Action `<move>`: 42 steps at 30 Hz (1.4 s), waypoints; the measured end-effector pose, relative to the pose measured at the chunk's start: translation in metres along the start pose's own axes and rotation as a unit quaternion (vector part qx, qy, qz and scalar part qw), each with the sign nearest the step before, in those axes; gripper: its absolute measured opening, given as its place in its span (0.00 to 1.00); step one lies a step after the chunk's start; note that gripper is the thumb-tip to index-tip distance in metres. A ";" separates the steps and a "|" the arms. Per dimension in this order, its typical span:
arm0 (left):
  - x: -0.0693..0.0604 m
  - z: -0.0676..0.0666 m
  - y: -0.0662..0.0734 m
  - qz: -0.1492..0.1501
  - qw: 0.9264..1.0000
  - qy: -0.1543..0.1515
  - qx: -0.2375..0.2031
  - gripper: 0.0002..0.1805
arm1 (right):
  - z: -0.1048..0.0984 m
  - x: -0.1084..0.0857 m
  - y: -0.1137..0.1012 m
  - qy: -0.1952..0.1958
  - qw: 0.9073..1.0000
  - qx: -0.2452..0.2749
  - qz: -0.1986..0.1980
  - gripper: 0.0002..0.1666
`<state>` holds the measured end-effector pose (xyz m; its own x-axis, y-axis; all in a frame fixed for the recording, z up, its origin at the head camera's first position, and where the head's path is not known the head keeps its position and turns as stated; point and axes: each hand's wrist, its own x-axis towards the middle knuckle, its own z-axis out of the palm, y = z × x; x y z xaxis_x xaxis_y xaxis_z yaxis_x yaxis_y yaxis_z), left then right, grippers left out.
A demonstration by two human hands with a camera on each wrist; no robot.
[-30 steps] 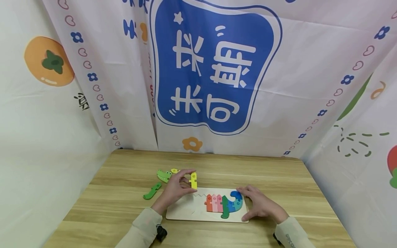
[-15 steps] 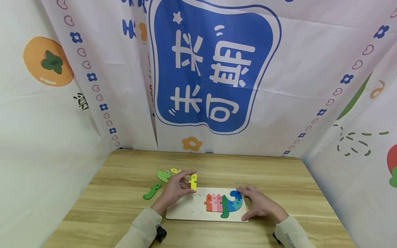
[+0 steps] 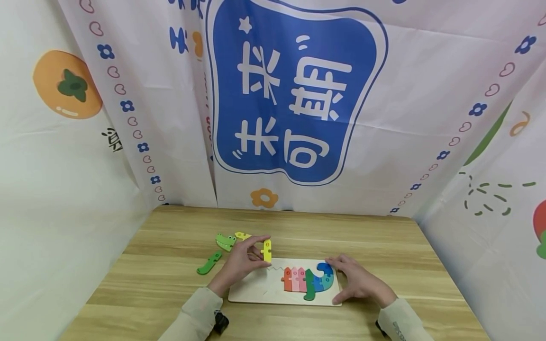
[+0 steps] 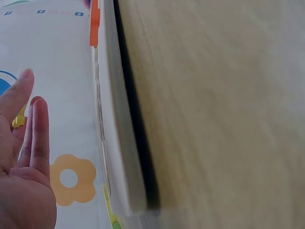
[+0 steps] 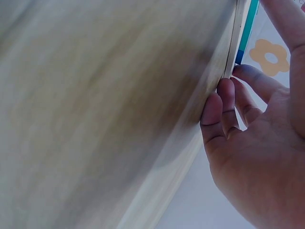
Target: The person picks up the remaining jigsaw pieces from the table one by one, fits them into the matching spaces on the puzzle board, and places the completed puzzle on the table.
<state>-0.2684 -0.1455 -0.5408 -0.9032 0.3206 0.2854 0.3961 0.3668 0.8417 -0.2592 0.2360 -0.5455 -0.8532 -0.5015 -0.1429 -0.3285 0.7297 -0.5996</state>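
Between thumb and fingertips, the left hand [image 3: 243,258] pinches a yellow puzzle piece [image 3: 267,251] at its two ends, above the board's back edge. The left wrist view shows that hand [image 4: 28,162] with a bit of yellow [image 4: 19,118] behind its fingers. A pale wooden board [image 3: 256,294] lies below, bearing a red piece [image 3: 287,280], pink pieces [image 3: 298,280], a green leg piece [image 3: 310,285] and a blue curled tail [image 3: 327,274]. At the board's right end rests the right hand [image 3: 360,280], thumb and fingers spread along the edge; its fingers touch the table side in the right wrist view [image 5: 257,138].
Left of the board lie a green crocodile head [image 3: 224,242], a green leg piece [image 3: 209,263] and a yellow piece [image 3: 241,235], partly behind the left hand. A printed white cloth [image 3: 187,142] stands behind the wooden table [image 3: 362,237].
The left hand and the yellow piece in it have shifted down very slightly. The right hand and the board have stayed in place.
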 end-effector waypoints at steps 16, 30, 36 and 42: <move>0.000 0.000 -0.001 0.001 1.000 -0.013 0.024 0.42 | 0.000 0.000 -0.001 0.001 1.000 0.001 -0.001 0.64; -0.005 0.009 0.011 -0.064 0.995 -0.071 0.034 0.40 | 0.000 -0.003 -0.002 -0.003 1.000 0.000 0.006 0.65; -0.005 0.017 0.015 -0.057 0.984 -0.101 0.133 0.38 | 0.000 -0.002 -0.002 -0.001 1.000 0.001 0.008 0.64; -0.005 0.024 0.018 -0.050 0.977 -0.113 0.176 0.38 | 0.000 -0.002 -0.002 0.001 1.000 0.002 0.006 0.64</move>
<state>-0.2525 -0.1195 -0.5382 -0.8962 0.4382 0.0685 0.3769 0.6709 0.6386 -0.2574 0.2355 -0.5438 -0.8581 -0.4915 -0.1490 -0.3163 0.7343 -0.6007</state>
